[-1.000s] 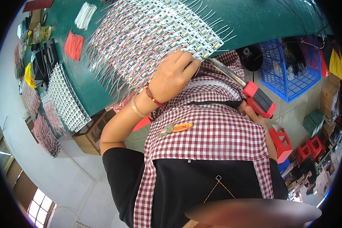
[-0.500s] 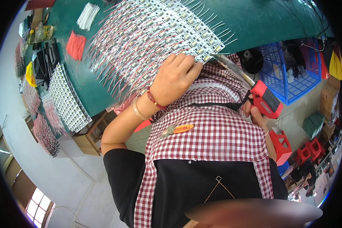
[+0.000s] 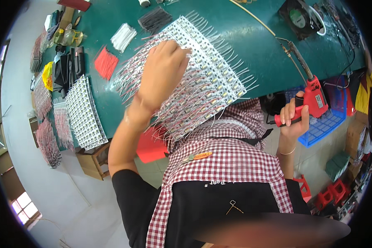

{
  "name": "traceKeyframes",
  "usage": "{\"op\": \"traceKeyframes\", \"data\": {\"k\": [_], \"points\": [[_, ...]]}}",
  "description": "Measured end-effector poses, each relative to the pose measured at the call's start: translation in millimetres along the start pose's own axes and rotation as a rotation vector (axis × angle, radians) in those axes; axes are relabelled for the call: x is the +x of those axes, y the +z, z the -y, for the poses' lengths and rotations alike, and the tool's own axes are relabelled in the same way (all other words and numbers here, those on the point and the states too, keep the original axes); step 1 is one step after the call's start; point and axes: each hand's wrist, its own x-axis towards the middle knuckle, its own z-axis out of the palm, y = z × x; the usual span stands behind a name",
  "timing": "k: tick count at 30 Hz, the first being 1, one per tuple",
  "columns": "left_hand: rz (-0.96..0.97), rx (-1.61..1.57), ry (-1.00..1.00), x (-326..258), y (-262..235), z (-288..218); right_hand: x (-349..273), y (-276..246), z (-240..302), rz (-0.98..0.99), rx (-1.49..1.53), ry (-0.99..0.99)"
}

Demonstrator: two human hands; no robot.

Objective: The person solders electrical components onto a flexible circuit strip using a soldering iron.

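My right hand (image 3: 294, 116) is wrapped round the handle of a red soldering gun (image 3: 317, 99) at the right, above the table's near edge. Its long metal tip points up and away, ending beside a thin cream-coloured rod or tube. My left hand (image 3: 163, 72) is over the left part of a white panel of small circuit boards (image 3: 213, 68), fingers curled together; whatever they pinch is hidden. Rows of red and white wires stick out from the panel, which overhangs the near edge of the green table (image 3: 252, 39).
Left of the panel lie bundles of red wires (image 3: 106, 63), white wires (image 3: 123, 37) and black wires (image 3: 154, 19). More wired panels (image 3: 84, 113) hang over the left table edge. A black fan (image 3: 299, 18) stands at far right; below the table is a blue crate (image 3: 322, 130).
The soldering gun has moved from the panel's near corner up and to the right. My left hand has shifted from the near edge to farther over the panel. The view has shifted too.
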Motion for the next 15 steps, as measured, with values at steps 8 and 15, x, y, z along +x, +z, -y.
{"op": "traceKeyframes", "data": {"k": [8, 15], "points": [[-0.243, 0.073, 0.369, 193.0, 136.3, 8.7, 29.0, 42.3, 11.6, 0.097, 0.055, -0.158], [-0.036, 0.034, 0.394, 205.9, 136.1, 28.1, 6.8, 21.3, 16.1, -0.036, -0.007, -0.223]]}}
